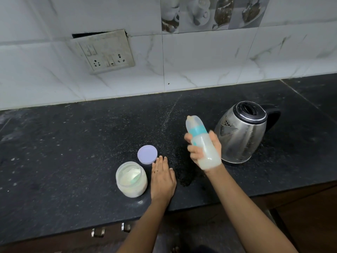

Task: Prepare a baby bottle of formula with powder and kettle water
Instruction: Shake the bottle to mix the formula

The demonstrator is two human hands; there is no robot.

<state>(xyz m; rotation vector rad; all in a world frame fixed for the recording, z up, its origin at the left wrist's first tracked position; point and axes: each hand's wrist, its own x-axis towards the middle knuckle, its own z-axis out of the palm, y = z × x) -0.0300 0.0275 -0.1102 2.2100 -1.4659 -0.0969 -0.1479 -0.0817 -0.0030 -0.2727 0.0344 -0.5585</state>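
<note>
Nearest to the camera, two bare forearms reach forward over the front edge of the dark stone desk. Under this edge, two metal drawer handles are visible.

The left hand lies flat on the desk, palm down, with the fingers stretched and relaxed; its grip is released and it holds nothing. There is a ring on one finger. Just beside this hand, on its left, stands the open powder jar, clear plastic, with pale formula powder inside and something greenish lying in the powder. A little further, the lilac lid of the jar lies flat on the desk, and the fingertips of the left hand are at its edge.

The right hand is raised above the desk and its grip is clenched around the baby bottle. The bottle is tilted, its capped top pointing up and to the left, with a teal ring under the cap and cloudy white liquid inside. It looks blurred.

Behind the right hand, the steel kettle stands on the desk, its black lid closed and its handle to the right.

At the far side is the tiled wall with a switch and socket plate.
</note>
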